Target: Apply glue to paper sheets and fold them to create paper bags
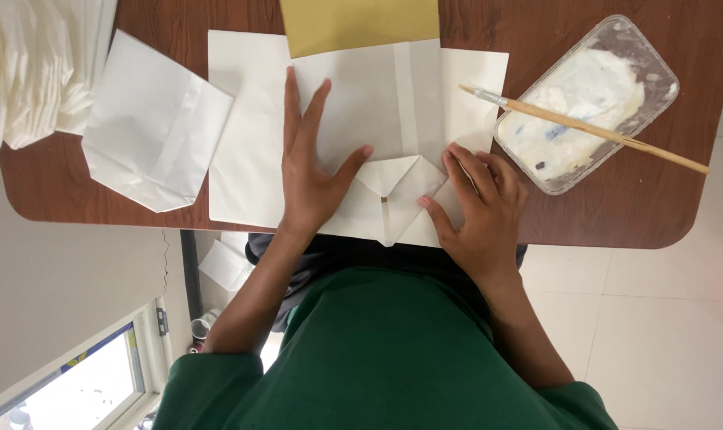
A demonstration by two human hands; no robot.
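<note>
Looking down from a head-worn camera at a brown wooden table — here is the scene, left to right. At the far left sits a stack of white paper, and beside it a finished white paper bag lies flat. At centre a partly folded white paper bag rests on a white sheet, with a yellow-tan sheet above it. The left hand lies open and flat on the bag, fingers spread, gripping nothing. The right hand is also open, its fingertips pressing the folded triangular flaps at the bag's near end. To the right, a clear plastic tub of white paste holds a wooden brush lying across its rim.

The step in hand appears to be creasing the bag's bottom flaps. The next move likely calls for firm, even pressure along the creases while the left hand keeps the paper from sliding.
</note>
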